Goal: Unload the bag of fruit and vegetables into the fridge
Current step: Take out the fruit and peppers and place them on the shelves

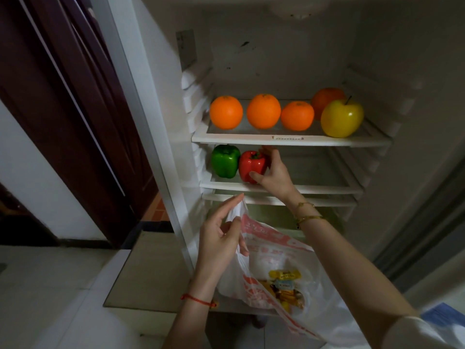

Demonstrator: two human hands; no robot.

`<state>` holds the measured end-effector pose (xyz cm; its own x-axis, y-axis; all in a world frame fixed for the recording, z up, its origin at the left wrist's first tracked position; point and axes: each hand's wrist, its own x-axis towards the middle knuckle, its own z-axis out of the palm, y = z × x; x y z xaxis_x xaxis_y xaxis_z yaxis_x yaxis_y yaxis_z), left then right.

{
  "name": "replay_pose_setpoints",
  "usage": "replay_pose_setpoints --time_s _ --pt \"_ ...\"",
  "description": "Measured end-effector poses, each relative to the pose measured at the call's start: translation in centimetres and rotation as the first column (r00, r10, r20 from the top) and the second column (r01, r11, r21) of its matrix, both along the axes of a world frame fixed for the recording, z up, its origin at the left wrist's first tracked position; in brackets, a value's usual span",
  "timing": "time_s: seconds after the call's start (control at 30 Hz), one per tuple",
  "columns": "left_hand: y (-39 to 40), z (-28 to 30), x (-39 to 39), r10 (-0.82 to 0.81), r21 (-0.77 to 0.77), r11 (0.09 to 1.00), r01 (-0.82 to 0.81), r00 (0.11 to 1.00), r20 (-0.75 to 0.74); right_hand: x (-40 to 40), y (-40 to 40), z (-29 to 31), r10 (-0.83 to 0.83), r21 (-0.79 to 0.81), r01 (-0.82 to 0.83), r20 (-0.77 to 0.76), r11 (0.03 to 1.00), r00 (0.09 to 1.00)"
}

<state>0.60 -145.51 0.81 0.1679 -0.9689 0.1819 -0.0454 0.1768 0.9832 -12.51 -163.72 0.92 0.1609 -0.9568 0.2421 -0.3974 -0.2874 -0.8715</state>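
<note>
Right now the right hand (274, 172) has its fingers (270, 153) and thumb curled round a glossy red bell pepper (253, 166) at the centre of the frame, standing on or just above the second white fridge shelf (314, 188), touching or very nearly touching a shiny green bell pepper (225, 161) to its left. The left hand (221, 238) pinches the gathered neck of a thin white plastic bag with red print (271, 263) in the lower middle of the frame; yellow-wrapped items show through its wall.

Judging from this, the red pepper sits close to the shelf's front lip, so letting go before it stands firm could tip it forward and off the edge. A push leftward might also knock the green pepper against the side wall. The bag hangs by a light pinch only, and its remaining load could slip free or swing against the lower shelves.

Above, the top white shelf (289, 141) carries four round oranges (226, 112) and a glossy yellow apple (341, 118) at the right, which touches the rearmost orange. The fridge interior is dim and somewhat stained. A dark brown wooden door (63, 109) fills the upper left, and pale floor tiles (50, 285) lie at lower left.
</note>
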Motion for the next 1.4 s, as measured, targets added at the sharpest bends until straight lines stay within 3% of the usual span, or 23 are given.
replay_pose_setpoints --time_s 0.17,0.4,0.57,0.73,0.87,1.03,1.17,1.3,1.4 --pt "0.1 -0.1 0.0 0.001 0.004 1.000 -0.001 1.000 0.003 -1.1 0.9 -0.1 -0.020 -0.017 0.020 -0.001 1.000 1.000" --pt "0.8 -0.5 0.1 0.009 0.011 1.000 -0.008 1.000 -0.016 -3.9 5.7 -0.1 -0.214 -0.163 0.237 0.145 0.958 0.966" --pt "1.5 -0.8 0.1 0.018 0.020 1.000 -0.017 0.999 -0.028 -5.6 10.7 -0.5 -0.020 -0.079 0.028 0.107 0.996 0.994" --pt "2.3 -1.0 -0.1 -0.002 0.018 1.000 0.003 1.000 -0.029 -7.0 13.9 -2.9 0.183 0.025 -0.182 -0.180 0.983 0.966" --pt "2.9 -1.1 -0.2 -0.005 0.009 1.000 0.005 1.000 -0.015 -7.6 14.6 -6.7 0.271 0.179 -0.226 -0.294 0.958 0.917" --pt "3.7 -1.3 -0.3 -0.028 0.011 1.000 0.028 1.000 0.004 -8.4 13.9 -11.2 0.305 0.254 -0.183 -0.626 0.950 0.718" --pt "4.5 -0.9 -0.4 -0.037 0.010 0.999 0.037 0.999 0.031 -8.4 13.5 -15.1 0.384 0.407 -0.115 -0.678 0.906 0.627" --pt "4.9 -0.9 -0.5 -0.039 0.021 0.999 0.038 0.999 0.029 -7.0 14.1 -17.3 0.436 0.427 -0.142 -0.744 0.893 0.506" --pt "5.0 -0.9 -0.5 -0.038 0.018 0.999 0.038 0.999 0.026 -5.8 14.7 -18.4 0.468 0.416 -0.224 -0.703 0.882 0.535"
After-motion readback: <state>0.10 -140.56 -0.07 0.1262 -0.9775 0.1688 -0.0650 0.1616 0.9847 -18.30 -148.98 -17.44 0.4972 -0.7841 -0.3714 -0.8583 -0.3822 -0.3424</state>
